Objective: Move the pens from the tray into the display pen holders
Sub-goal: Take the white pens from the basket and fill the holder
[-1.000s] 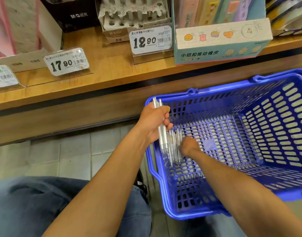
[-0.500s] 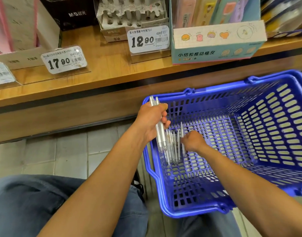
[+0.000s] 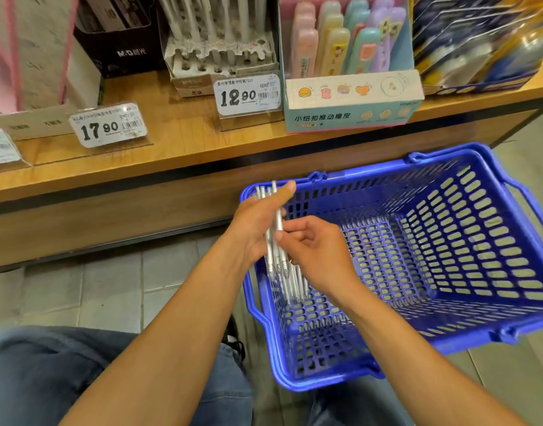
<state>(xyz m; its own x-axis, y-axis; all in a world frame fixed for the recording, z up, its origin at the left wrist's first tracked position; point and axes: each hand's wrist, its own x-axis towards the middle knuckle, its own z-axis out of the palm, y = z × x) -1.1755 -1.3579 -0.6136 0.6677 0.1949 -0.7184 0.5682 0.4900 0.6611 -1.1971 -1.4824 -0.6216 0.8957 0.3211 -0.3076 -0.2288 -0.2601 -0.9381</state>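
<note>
Gathering stock, the left hand (image 3: 254,222) curls its fingers round a bundle of pens (image 3: 271,241) above the blue basket (image 3: 448,339) while the right hand (image 3: 313,250) pinches another against them, so next comes lifting them toward the display holder (image 3: 221,61) beyond the fingertips.

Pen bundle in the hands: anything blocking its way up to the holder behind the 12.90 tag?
Nothing visible blocks it. The pen bundle sits in the left hand and right hand, above the basket rim; the holder already has pens standing in it.
</note>
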